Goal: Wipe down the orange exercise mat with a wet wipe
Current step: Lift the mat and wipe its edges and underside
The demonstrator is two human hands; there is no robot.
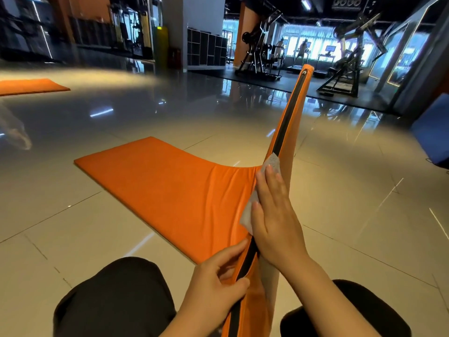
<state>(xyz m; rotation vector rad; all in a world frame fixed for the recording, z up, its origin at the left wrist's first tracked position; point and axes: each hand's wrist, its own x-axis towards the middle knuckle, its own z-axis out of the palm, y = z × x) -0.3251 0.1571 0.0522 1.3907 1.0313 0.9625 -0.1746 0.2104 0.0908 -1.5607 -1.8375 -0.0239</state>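
— Orange exercise mat (pixel 170 188): where is it lying, and how is it held?
— Partly on the tiled floor (pixel 73 239); its zippered edge is lifted, pinched by the left hand (pixel 216 288).
— And the wet wipe (pixel 252 207)?
— Pressed on that edge under the flat-fingered right hand (pixel 274 220). Edge-wiping is judged underway; a slide along the zip (pixel 281 132) is called for next.

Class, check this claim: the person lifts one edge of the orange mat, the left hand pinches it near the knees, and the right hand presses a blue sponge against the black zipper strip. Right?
Not quite. The head view shows the right hand pressing a white wet wipe, not a blue sponge, against the orange mat's zipper strip. The left hand does pinch the lifted edge.
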